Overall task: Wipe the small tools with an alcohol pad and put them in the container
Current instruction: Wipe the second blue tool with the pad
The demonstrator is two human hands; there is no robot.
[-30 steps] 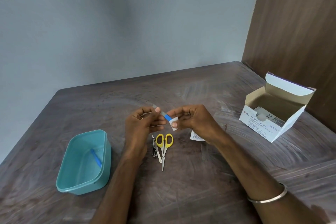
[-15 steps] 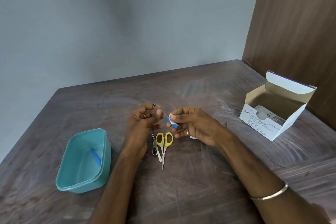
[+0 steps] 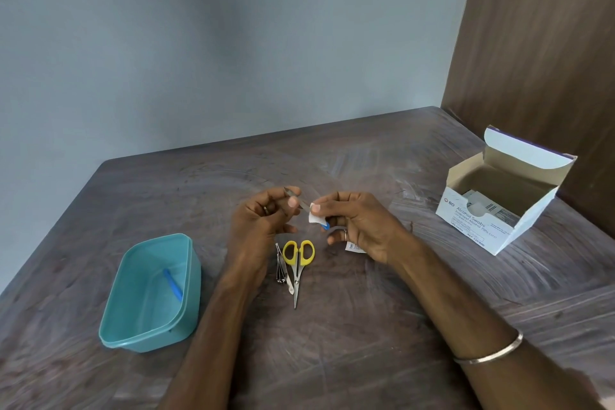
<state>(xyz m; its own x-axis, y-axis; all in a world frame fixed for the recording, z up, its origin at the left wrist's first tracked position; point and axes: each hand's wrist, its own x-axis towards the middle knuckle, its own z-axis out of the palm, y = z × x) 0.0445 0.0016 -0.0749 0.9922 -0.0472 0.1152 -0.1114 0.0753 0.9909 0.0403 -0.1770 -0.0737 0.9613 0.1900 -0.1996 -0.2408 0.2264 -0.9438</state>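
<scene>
My left hand (image 3: 263, 220) pinches the metal end of a thin tool with a blue handle (image 3: 301, 203) above the table. My right hand (image 3: 359, 226) pinches a white alcohol pad (image 3: 315, 218) folded around the tool's blue end. Below the hands, yellow-handled scissors (image 3: 298, 260) and a small metal nail clipper (image 3: 281, 268) lie side by side on the table. The teal plastic container (image 3: 116, 326) stands at the left with one blue-handled tool (image 3: 173, 285) inside it.
An open white box of alcohol swabs (image 3: 492, 210) stands at the right near a brown wooden panel (image 3: 549, 60). A torn swab wrapper (image 3: 354, 247) lies under my right hand. The dark wooden table (image 3: 332, 343) ends at a grey wall behind.
The pad in my right hand has slid down the tool toward its blue end, and more bare metal shows between the hands. Both hands have tilted slightly.
</scene>
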